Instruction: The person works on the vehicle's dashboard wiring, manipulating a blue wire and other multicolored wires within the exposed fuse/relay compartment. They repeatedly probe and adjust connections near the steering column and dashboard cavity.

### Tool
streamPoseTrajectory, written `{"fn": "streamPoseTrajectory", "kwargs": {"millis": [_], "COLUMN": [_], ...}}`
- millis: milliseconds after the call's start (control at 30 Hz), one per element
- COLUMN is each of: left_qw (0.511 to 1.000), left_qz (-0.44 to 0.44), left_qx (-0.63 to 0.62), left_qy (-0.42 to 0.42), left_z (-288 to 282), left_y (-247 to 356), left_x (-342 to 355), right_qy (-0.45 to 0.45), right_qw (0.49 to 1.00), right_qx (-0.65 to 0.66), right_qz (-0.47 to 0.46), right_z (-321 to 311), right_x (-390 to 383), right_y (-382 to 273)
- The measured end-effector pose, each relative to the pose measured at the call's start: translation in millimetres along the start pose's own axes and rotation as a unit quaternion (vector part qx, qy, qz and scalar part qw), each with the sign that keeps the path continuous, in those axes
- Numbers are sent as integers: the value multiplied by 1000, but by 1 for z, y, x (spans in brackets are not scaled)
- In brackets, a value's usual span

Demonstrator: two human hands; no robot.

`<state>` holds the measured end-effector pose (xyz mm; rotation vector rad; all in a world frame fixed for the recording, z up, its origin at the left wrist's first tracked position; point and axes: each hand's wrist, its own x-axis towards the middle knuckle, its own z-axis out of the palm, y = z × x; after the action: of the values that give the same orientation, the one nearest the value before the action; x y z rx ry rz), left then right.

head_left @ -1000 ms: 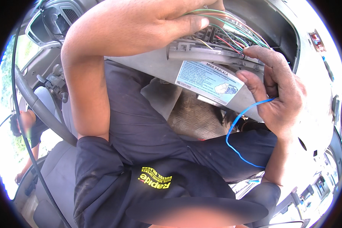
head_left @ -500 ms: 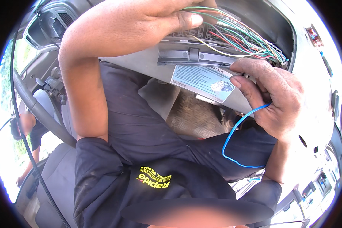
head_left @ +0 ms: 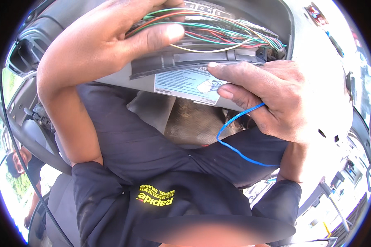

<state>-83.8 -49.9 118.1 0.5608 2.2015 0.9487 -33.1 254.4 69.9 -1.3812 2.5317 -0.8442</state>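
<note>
**Two hands at the open wiring panel under a dashboard**

The left hand [head_left: 111, 41] reaches up into the tangled bundle of green, red, yellow and white wires [head_left: 222, 35] packed in the open grey plastic dashboard cavity [head_left: 276, 16]. Its thumb presses flat against the front of the bundle with the other fingers curled over the top, so the hand is closed around a clutch of wires rather than spread.

The right hand [head_left: 284, 99] sits just below and to the right. Its forefinger lies stretched along the dark ribbed plastic edge strip [head_left: 185, 66] of the panel, touching it, while the next fingers fold inward and pinch a thin blue wire [head_left: 235, 144]. That wire loops down from the fingers (a loose, open curve) and trails across the person's dark trouser leg [head_left: 132, 140].

A white printed label [head_left: 185, 84] is stuck on the grey underside just beneath the strip, beside the right forefinger. At far left a curved steering wheel rim [head_left: 29, 152] shows, with another person [head_left: 20, 164] standing outside the vehicle beyond it.
</note>
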Motion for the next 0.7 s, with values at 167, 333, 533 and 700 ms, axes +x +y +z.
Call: {"fn": "streamPoseTrajectory", "kwargs": {"millis": [167,333,533,700], "left_qw": [976,932,856,753], "left_qz": [95,36,194,329], "left_qx": [149,323,370,366], "left_qy": [130,158,305,437], "left_z": [34,40,39,23], "left_y": [-31,8,-20,-50], "left_x": [19,5,17,37], "right_qy": [-81,-53,47,93], "right_qw": [995,978,942,944], "right_qx": [4,91,-138,-57], "right_qz": [65,180,301,312], "right_z": [-13,-71,-83,-79], "right_x": [-9,-38,-75,-83], "right_y": [1,50,123,131]}}
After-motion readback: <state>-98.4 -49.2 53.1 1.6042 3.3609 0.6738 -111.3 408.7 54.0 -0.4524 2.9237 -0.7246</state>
